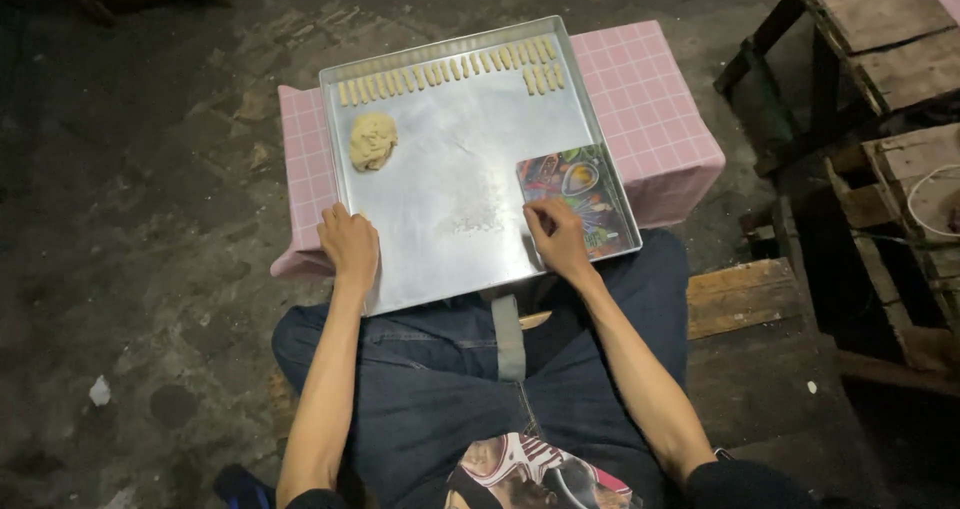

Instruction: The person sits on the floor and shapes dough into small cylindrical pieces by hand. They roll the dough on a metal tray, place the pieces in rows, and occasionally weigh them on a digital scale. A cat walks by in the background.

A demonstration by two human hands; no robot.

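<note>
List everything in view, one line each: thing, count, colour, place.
metal tray: one, silver, on the pink table
dough lump: one, beige, tray's left part
dough sticks: a long row plus a short second row, beige, along the tray's far edge
printed card: one, multicoloured, tray's near right corner
checked cloth: one, pink, over the small table
wooden bench: one, brown, under the person
wooden crates: several, brown, right
left hand: on the tray's near left edge
right hand: fingers touching the card

Tray point(470, 184) on the bench point(655, 109) before my knees, dough lump point(372, 141) in its far left, row of dough sticks point(450, 71) along its far edge, printed card point(578, 197) in its near right corner, my left hand point(350, 246) on the near left rim, my right hand point(556, 237) touching the card.
</note>
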